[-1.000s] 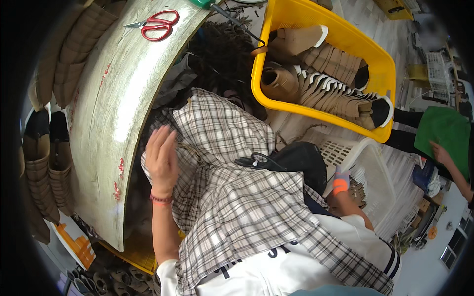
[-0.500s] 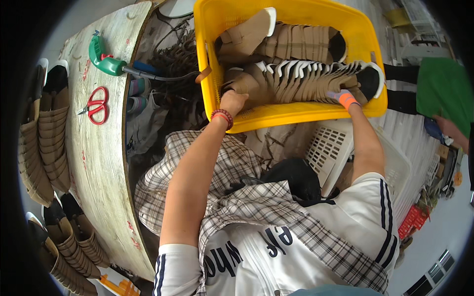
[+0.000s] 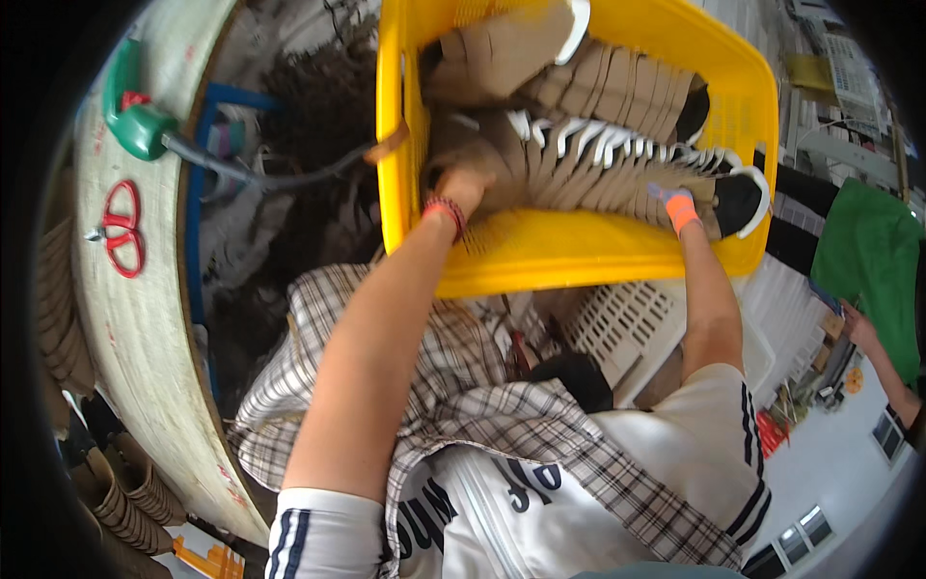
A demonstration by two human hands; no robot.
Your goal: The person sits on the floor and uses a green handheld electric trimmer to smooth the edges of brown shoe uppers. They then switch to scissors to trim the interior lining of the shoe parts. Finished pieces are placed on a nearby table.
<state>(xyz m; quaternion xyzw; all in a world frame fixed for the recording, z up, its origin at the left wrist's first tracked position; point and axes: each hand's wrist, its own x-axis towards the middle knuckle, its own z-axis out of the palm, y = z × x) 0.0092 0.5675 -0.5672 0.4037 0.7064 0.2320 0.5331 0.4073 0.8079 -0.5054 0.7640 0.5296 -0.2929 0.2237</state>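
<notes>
A long row of nested tan shoe uppers (image 3: 588, 179), with black lining and white edging, lies along the near side of a yellow plastic basket (image 3: 579, 259). My left hand (image 3: 465, 185) grips the left end of this row, its fingers partly hidden and blurred. At the right end my right hand (image 3: 678, 203), in a lavender and orange glove, holds the near side of the row. Behind it lies a second row of tan uppers (image 3: 617, 92), with one larger upper (image 3: 506, 48) tilted over its left end.
To the left, a worn pale table (image 3: 145, 357) bears red-handled scissors (image 3: 123, 230) and a green tool (image 3: 135, 116) with a dark cable. A white slotted crate (image 3: 617, 323) stands under the basket's near side. More stacked uppers (image 3: 125, 482) are at lower left. A person in green (image 3: 873, 275) stands at right.
My view has shifted, so the table sits further left and the basket lower. Both hands keep their places at the row's ends. The person at right now has a forearm and hand in view.
</notes>
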